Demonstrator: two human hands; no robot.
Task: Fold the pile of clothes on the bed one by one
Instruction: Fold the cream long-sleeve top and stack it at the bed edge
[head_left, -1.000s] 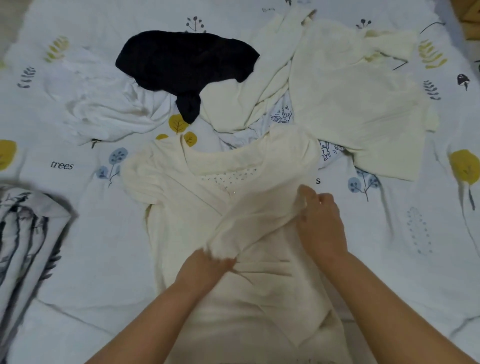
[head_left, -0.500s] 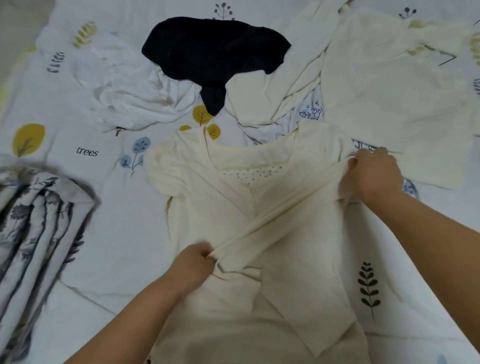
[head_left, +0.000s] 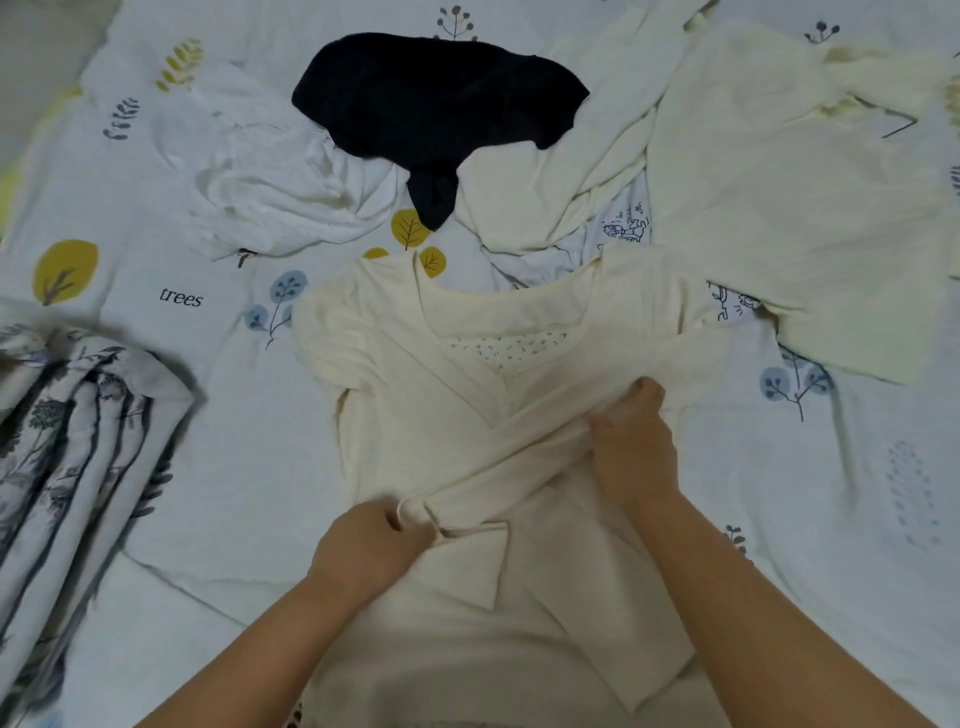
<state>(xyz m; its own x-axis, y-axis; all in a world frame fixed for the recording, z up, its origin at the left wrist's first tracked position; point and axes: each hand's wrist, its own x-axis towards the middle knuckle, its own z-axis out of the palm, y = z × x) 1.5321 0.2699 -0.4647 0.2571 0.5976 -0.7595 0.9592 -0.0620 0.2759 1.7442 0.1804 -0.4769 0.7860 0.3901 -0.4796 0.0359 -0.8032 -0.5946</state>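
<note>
A cream top (head_left: 395, 395) lies spread on the bed in front of me, neckline away from me, with a dotted panel at the collar. One long sleeve runs diagonally across its front. My left hand (head_left: 371, 545) pinches the cuff end of that sleeve at the lower left. My right hand (head_left: 631, 447) grips the sleeve's upper part near the middle right of the chest. Behind it lies the pile: a black garment (head_left: 436, 98), a white garment (head_left: 280, 192) and more cream clothes (head_left: 795, 197).
The bed sheet (head_left: 156, 312) is white with tree and leaf prints. A rolled blanket with a dark leaf pattern (head_left: 72, 447) lies at the left edge. A cream piece (head_left: 582, 166) stretches between the black garment and the right-hand cream clothes.
My right hand has brought the sleeve's upper part back inward from the right shoulder to the chest. My left hand has kept hold of the cuff. The camera has shifted slightly.
</note>
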